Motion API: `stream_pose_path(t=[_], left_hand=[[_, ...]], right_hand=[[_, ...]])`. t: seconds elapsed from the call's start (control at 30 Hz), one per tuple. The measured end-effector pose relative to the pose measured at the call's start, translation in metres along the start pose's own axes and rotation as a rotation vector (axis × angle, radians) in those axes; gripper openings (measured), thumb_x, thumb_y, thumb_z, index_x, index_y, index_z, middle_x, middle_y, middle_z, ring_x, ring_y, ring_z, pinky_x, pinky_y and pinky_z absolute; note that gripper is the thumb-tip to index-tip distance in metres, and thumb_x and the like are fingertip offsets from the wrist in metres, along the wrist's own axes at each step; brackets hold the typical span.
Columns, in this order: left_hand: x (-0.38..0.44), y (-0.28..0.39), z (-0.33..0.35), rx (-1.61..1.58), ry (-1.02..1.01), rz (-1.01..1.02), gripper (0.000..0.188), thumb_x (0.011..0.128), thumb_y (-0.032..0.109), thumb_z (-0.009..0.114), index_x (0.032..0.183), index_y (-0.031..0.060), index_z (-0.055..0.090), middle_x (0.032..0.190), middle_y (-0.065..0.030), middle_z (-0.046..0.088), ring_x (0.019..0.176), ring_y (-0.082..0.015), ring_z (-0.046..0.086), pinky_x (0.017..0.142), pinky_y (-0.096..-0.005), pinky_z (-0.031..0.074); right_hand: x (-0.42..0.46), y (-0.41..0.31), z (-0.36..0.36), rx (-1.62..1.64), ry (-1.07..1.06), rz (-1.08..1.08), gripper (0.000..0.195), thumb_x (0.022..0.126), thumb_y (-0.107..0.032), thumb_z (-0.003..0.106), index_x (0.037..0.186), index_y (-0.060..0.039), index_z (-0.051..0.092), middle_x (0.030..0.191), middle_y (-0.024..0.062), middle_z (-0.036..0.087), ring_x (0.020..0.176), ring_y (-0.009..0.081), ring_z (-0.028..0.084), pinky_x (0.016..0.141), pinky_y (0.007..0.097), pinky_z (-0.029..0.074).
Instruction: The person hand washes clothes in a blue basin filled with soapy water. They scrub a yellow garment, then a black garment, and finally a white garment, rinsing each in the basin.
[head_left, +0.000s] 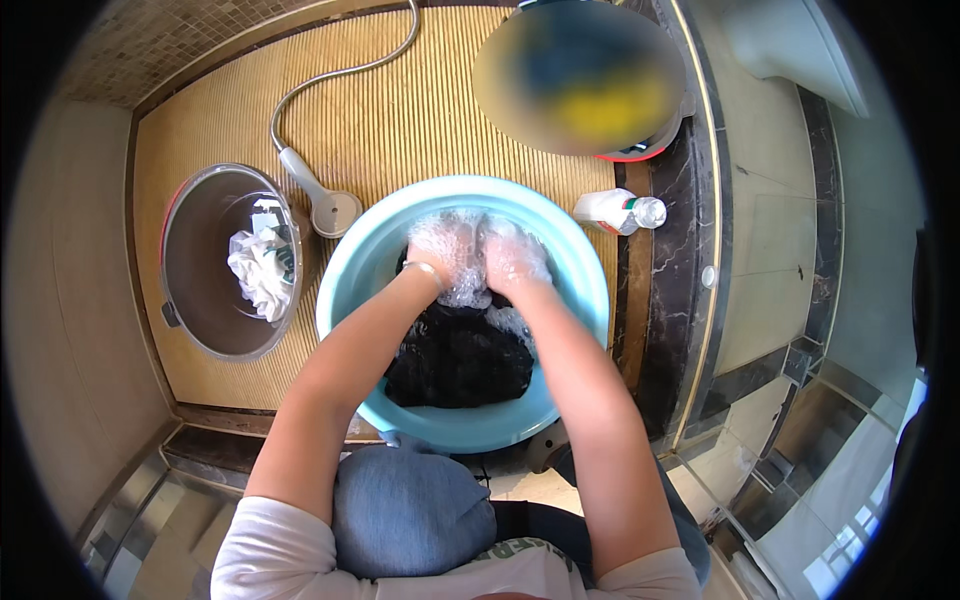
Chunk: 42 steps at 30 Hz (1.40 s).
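A light-blue plastic basin (341, 281) stands before me with soapy water in it. Soaked black cloth (457, 360) lies in its near half. My left hand (435, 259) and my right hand (515, 255) are side by side in the far half, both covered in white suds (470, 279). A bracelet (426, 271) circles the left wrist. Black cloth shows around the left hand, but the foam hides my fingers, so whether they grip the cloth is unclear.
Left of the basin, a grey bucket (199, 277) holds white cloth (262, 274). A shower head (335, 213) on a metal hose (330, 75) lies on the ribbed floor (225, 112). To the right is a bottle (609, 210). A blurred-out container (652, 146) stands behind, near a dark marble sill (667, 300).
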<state>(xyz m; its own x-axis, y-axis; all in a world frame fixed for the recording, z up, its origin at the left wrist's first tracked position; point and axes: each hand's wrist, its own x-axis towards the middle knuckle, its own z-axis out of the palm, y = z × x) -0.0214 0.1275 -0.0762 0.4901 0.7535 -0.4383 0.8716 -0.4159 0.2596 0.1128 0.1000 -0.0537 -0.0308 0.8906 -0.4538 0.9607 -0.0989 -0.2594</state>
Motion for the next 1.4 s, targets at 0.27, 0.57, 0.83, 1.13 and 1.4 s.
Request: stream_pose_path(t=[0.27,0.57,0.83,1.13,1.4], left_hand=[[-0.048,0.013,-0.089,-0.806,0.572,-0.291,0.03,0.079,0.033,0.066,0.096,0.0086,0.06,0.069,-0.0175,0.062,0.073,-0.037,0.063,0.071,-0.0451,0.05],[-0.098,0.016,-0.028,-0.093,0.116,-0.033,0.051,0.072,0.049,0.065,0.116,0.0237,0.06,0.144,-0.0209,0.031,0.124,-0.0531,0.032,0.094,-0.0723,0.025],[-0.091,0.013,0.015,-0.145,0.193,-0.046,0.039,0.08,0.035,0.063,0.117,0.0213,0.059,0.133,-0.0181,0.044,0.107,-0.0398,0.049,0.084,-0.0562,0.04],[-0.022,-0.01,0.004,-0.23,-0.109,-0.155,0.022,0.084,0.021,0.052,0.095,0.0068,0.065,0.087,-0.021,0.067,0.081,-0.0365,0.066,0.073,-0.0461,0.053],[-0.023,0.012,-0.055,-1.019,0.537,-0.043,0.029,0.087,0.032,0.06,0.091,0.0031,0.065,0.087,-0.0163,0.065,0.086,-0.0298,0.062,0.078,-0.0364,0.047]], right_hand=[[-0.039,-0.006,-0.065,0.514,0.169,0.206,0.055,0.08,-0.052,0.062,0.119,-0.0137,0.054,0.081,0.0115,0.067,0.08,0.032,0.066,0.071,0.0395,0.05],[-0.091,-0.01,0.032,0.048,0.143,-0.143,0.05,0.073,-0.032,0.066,0.122,-0.0228,0.057,0.136,0.0143,0.042,0.118,0.0411,0.041,0.087,0.0583,0.037],[-0.075,0.0,0.062,-0.044,0.304,-0.23,0.046,0.073,-0.03,0.067,0.117,-0.0217,0.057,0.119,0.0075,0.051,0.102,0.0279,0.05,0.077,0.0458,0.04],[-0.01,-0.006,0.022,0.246,-0.018,-0.056,0.041,0.087,-0.035,0.05,0.12,-0.0115,0.057,0.122,0.0141,0.057,0.113,0.0359,0.053,0.093,0.0528,0.041],[-0.021,0.018,-0.036,1.134,0.276,0.042,0.044,0.081,-0.04,0.068,0.108,-0.0064,0.06,0.089,0.0172,0.067,0.088,0.0298,0.066,0.074,0.038,0.049]])
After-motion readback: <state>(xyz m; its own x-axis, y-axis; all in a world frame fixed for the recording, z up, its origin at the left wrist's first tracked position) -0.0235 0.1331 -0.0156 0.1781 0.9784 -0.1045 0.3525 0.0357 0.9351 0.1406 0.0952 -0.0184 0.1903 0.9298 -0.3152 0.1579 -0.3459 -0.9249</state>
